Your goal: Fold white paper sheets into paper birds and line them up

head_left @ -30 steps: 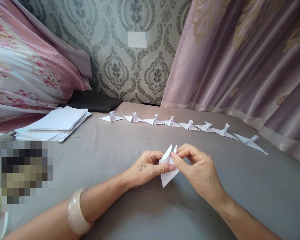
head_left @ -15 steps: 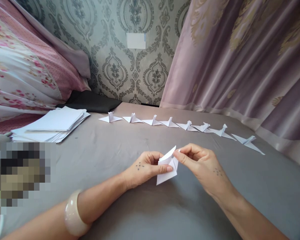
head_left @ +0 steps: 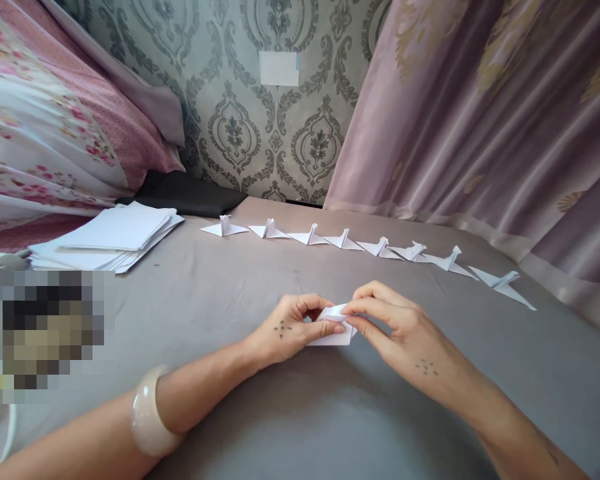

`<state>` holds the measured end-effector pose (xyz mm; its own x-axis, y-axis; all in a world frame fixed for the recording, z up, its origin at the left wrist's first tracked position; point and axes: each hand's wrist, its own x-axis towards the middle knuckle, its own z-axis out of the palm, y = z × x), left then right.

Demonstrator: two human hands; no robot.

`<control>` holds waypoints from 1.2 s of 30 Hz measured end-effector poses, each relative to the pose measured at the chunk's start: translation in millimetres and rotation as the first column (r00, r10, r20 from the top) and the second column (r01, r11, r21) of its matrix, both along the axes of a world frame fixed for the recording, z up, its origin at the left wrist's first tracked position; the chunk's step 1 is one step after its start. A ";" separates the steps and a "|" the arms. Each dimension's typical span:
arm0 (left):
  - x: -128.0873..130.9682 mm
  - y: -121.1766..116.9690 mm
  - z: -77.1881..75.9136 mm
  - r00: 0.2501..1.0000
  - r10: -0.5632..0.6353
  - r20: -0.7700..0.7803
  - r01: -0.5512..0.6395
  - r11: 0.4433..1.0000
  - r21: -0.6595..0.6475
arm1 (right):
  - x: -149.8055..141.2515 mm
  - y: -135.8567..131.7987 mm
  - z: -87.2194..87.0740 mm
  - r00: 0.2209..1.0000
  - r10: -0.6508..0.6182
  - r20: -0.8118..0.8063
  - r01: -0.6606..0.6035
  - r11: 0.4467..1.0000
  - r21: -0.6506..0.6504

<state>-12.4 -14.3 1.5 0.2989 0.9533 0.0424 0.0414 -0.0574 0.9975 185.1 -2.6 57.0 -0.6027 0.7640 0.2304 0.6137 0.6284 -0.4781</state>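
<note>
One folded paper (head_left: 337, 338) sits before us, over the grey cloth (head_left: 230, 427): our left hand (head_left: 285, 330) pinches it between thumb and fingers; our right hand's (head_left: 400, 328) fingertips pinch its upper right edge. We seem mid-fold; the next move likely calls for a firm crease.

Damask-patterned wallpaper (head_left: 276, 141) at the rear.
A white rectangle (head_left: 279, 69) is set on the wallpaper; a mauve curtain (head_left: 430, 133) hangs at right, floral fabric (head_left: 35, 153) at left, with black material (head_left: 185, 195) lying beside it.
</note>
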 end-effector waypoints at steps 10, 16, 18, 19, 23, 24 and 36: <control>2.4 -3.7 2.9 0.987 -0.003 -0.161 0.031 0.985 0.168 | -3.4 -8.3 -1.1 0.995 -0.083 0.058 0.081 0.996 0.027; 1.4 -3.0 1.0 0.980 -0.003 -0.199 0.048 0.975 0.219 | -9.6 -11.7 -1.5 0.984 -0.153 0.089 0.152 0.988 0.024; 1.6 -3.0 0.1 0.979 0.003 -0.201 0.046 0.970 0.238 | -11.9 -12.7 -1.0 0.982 -0.165 0.094 0.164 0.986 0.018; 1.7 -3.2 -0.1 0.980 0.012 -0.199 0.037 0.969 0.245 | -12.5 -12.8 -1.0 0.981 -0.173 0.093 0.172 0.985 0.017; 2.2 -4.5 1.7 0.986 0.026 -0.164 0.017 0.967 0.256 | -11.0 -11.6 -1.4 0.978 -0.207 0.039 0.207 0.978 -0.003; 2.3 -4.8 2.5 0.988 0.023 -0.155 0.017 0.968 0.252 | -10.1 -11.2 -1.2 0.977 -0.214 0.014 0.214 0.977 -0.020; 2.4 -4.4 4.5 0.993 -0.016 -0.119 0.025 0.997 0.075 | -0.4 -7.8 10.1 0.965 -0.259 -0.032 0.246 0.944 -0.220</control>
<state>-9.9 -18.6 6.0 0.3253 0.9424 0.0782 0.1570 -0.1354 0.9783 184.7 -10.4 67.1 -0.3738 0.9244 0.0761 0.7055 0.3366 -0.6236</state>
